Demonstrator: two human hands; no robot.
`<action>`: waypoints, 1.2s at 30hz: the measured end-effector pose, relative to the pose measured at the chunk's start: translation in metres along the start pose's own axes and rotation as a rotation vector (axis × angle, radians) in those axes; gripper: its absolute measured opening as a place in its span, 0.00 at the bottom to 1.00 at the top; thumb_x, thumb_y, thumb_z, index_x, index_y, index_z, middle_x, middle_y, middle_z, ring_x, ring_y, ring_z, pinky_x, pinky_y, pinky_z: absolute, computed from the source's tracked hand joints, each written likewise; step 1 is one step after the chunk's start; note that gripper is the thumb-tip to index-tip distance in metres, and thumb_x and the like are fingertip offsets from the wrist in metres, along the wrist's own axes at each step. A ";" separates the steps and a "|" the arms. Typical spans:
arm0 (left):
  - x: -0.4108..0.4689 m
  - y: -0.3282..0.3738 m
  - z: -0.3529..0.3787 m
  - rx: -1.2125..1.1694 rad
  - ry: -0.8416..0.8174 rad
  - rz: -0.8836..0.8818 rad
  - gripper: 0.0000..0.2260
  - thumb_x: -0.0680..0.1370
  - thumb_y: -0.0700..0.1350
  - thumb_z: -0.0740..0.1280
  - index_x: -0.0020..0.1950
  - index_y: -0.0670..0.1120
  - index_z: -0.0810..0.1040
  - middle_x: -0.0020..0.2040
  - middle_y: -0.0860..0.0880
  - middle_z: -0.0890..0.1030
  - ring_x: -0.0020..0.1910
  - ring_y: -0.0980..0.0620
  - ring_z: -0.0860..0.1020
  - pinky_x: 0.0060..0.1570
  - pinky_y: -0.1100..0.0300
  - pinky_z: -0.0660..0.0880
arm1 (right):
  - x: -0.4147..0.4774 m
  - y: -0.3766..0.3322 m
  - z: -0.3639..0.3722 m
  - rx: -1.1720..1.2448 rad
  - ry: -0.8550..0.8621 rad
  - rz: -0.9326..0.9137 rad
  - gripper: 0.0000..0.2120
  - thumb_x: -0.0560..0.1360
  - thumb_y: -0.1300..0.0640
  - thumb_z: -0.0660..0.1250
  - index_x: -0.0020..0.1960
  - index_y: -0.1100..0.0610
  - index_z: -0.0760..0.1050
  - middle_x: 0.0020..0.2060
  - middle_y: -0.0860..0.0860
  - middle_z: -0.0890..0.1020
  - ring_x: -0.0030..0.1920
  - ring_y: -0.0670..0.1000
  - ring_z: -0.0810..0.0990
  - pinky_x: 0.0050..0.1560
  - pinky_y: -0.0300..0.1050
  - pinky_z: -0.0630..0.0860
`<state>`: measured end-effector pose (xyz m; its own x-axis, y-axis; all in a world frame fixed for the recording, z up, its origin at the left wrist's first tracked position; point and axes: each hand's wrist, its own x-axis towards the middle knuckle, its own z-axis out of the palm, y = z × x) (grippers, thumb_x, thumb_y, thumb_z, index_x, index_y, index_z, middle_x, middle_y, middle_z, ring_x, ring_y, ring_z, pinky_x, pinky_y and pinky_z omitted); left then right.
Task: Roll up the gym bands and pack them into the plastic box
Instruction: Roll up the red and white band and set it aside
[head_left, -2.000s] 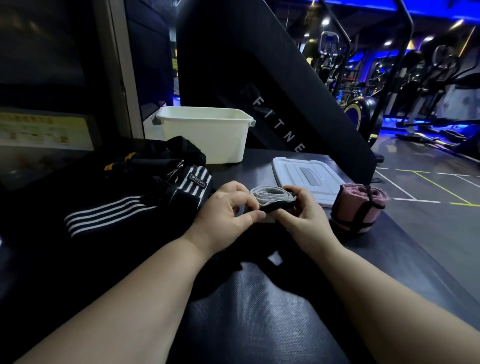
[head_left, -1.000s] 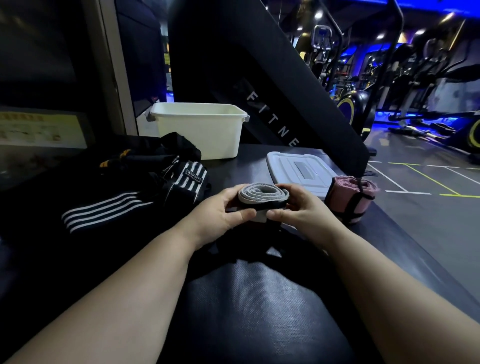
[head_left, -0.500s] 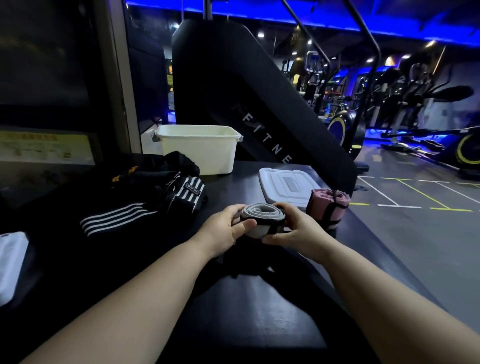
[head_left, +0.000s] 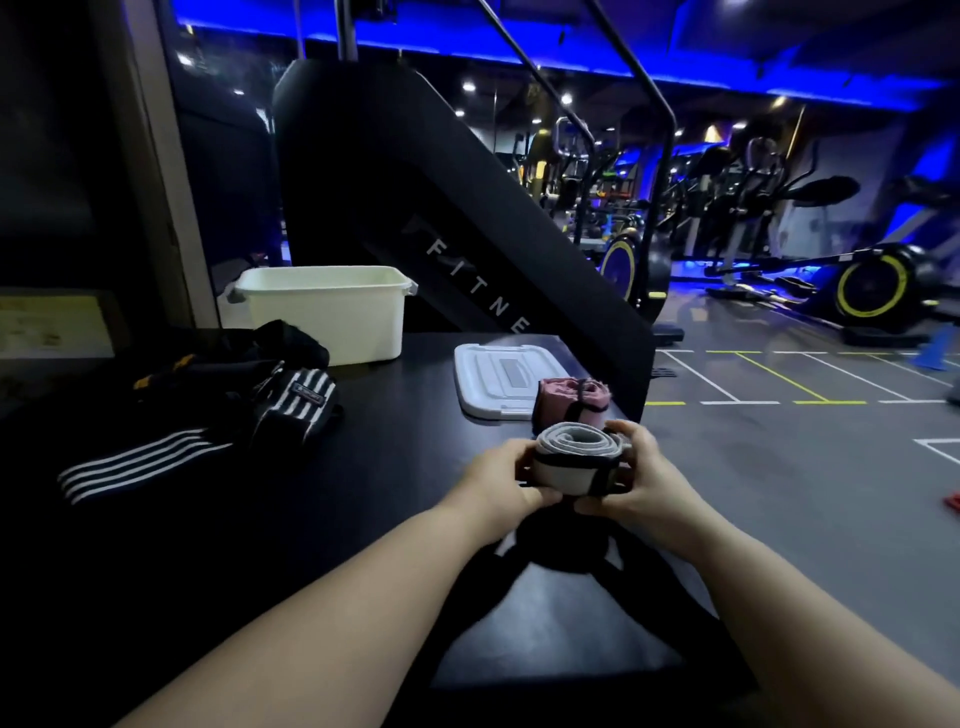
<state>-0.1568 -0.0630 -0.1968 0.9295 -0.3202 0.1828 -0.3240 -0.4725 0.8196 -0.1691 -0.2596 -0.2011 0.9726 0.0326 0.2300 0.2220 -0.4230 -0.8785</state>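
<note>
Head view shows both sets of fingers curled round one thing. The right hand (head_left: 652, 483) hooks its fingers (head_left: 621, 430) over the far rim with the thumb under the near side, while the left hand (head_left: 498, 475) clamps the opposite flank, thumb in front. Between them sits the grey band (head_left: 571, 452), wound into a flattened coil with a dark strap across its face. It appears lifted off the black table (head_left: 405, 467), its spiral end turned upward and its long side running left to right from palm to palm.

Just beyond the knuckles stands a pink band (head_left: 571, 402), already rolled, at the near edge of the white lid (head_left: 485, 371); whether it rests on the lid I cannot tell. Further out, ahead and well to the left, the plastic box (head_left: 332, 317) stands open-topped near the table's back edge, and its inside is hidden from here. Striped bands (head_left: 293, 402) lie in a heap just in front of the box, to the left of the hands.

I judge the left hand the nearer one to the box. The coil would have to travel forward and leftward, over or beside that heap, gripped firmly enough that the winding does not spring loose.
</note>
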 end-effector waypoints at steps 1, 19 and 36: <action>0.005 0.002 0.006 -0.001 0.004 -0.004 0.23 0.73 0.39 0.74 0.67 0.47 0.74 0.59 0.52 0.81 0.55 0.59 0.77 0.46 0.80 0.67 | 0.002 0.003 -0.005 0.004 0.031 0.014 0.40 0.60 0.71 0.80 0.63 0.52 0.62 0.54 0.49 0.79 0.50 0.46 0.81 0.49 0.40 0.80; 0.056 -0.001 0.037 0.043 0.062 -0.017 0.25 0.71 0.42 0.75 0.66 0.56 0.74 0.58 0.54 0.82 0.59 0.55 0.78 0.63 0.60 0.71 | 0.032 0.034 -0.023 0.075 0.126 0.011 0.31 0.65 0.72 0.76 0.60 0.54 0.64 0.55 0.50 0.79 0.52 0.45 0.81 0.51 0.33 0.77; 0.057 -0.001 0.043 0.051 0.131 -0.047 0.25 0.73 0.45 0.74 0.68 0.53 0.73 0.60 0.52 0.81 0.60 0.53 0.77 0.64 0.60 0.70 | 0.038 0.051 -0.022 0.040 0.153 0.028 0.38 0.67 0.64 0.77 0.70 0.47 0.65 0.61 0.48 0.79 0.60 0.47 0.79 0.64 0.46 0.74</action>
<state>-0.1115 -0.1161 -0.2108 0.9580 -0.1881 0.2167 -0.2846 -0.5268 0.8009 -0.1226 -0.2995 -0.2276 0.9573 -0.1184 0.2638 0.2007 -0.3849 -0.9009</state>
